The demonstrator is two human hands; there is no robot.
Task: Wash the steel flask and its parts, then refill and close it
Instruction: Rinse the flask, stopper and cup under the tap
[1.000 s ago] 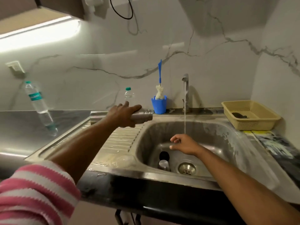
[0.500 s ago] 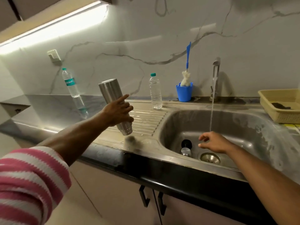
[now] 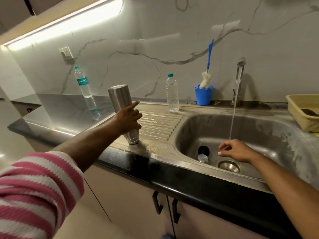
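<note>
L hand grips steel flask, mouth-down on drainboard at frame centre-left; R hand, fingers loose and holding nothing, hovers in sink under running water.

My left arm, in a striped sleeve, extends forward. The left hand grips the steel flask, fingers curled round its lower body, index finger straight along the side. My bare right arm reaches forward; the right hand hovers palm down, fingers loosely curled, holding nothing.
</note>
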